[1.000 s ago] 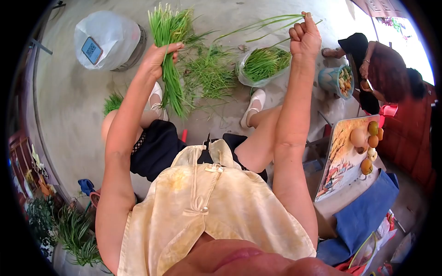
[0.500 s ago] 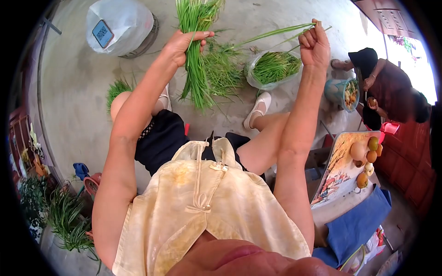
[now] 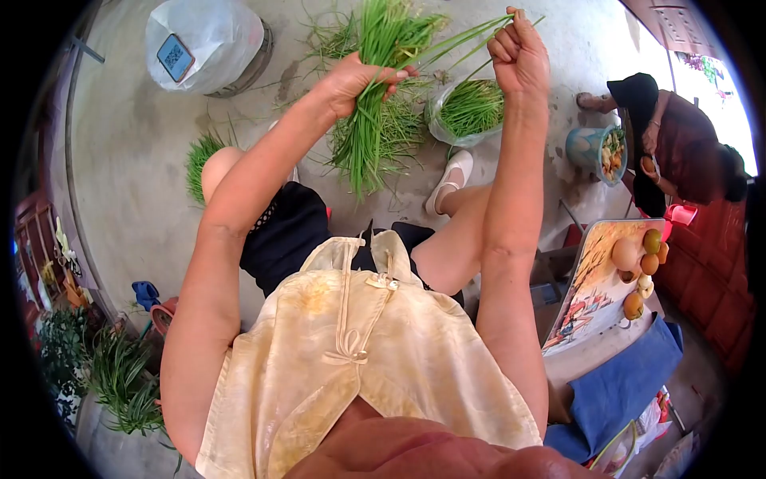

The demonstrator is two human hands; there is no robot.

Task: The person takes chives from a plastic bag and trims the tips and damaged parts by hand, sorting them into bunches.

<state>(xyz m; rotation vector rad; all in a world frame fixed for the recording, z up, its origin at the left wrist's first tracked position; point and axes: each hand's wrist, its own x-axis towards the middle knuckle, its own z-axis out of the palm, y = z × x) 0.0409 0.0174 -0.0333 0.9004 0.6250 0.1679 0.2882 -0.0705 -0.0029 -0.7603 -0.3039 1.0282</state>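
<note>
My left hand (image 3: 359, 84) is closed around a thick bunch of long green chives (image 3: 369, 132), its tops fanning out above the fist. Out to the right, my right hand (image 3: 520, 60) pinches a few long green blades (image 3: 471, 36), which stretch across toward the bunch. Beneath the bunch, a loose heap of chives (image 3: 403, 132) lies on the concrete floor. Just below and left of my right hand, a clear plastic bag (image 3: 444, 132) holds more chives (image 3: 472, 108).
At upper left, a bucket covered with white plastic (image 3: 227, 40) carries a phone (image 3: 175, 57). On the right, another person (image 3: 678, 144) bends by a blue bucket of scraps (image 3: 594, 152). A picture-topped table (image 3: 590, 263) holds several round fruits (image 3: 626, 254). More chives (image 3: 203, 164) lie beside my left knee.
My left hand has moved right with the chive bunch. My right hand has shifted up and left, still pinching blades, so the hands are closer together.
</note>
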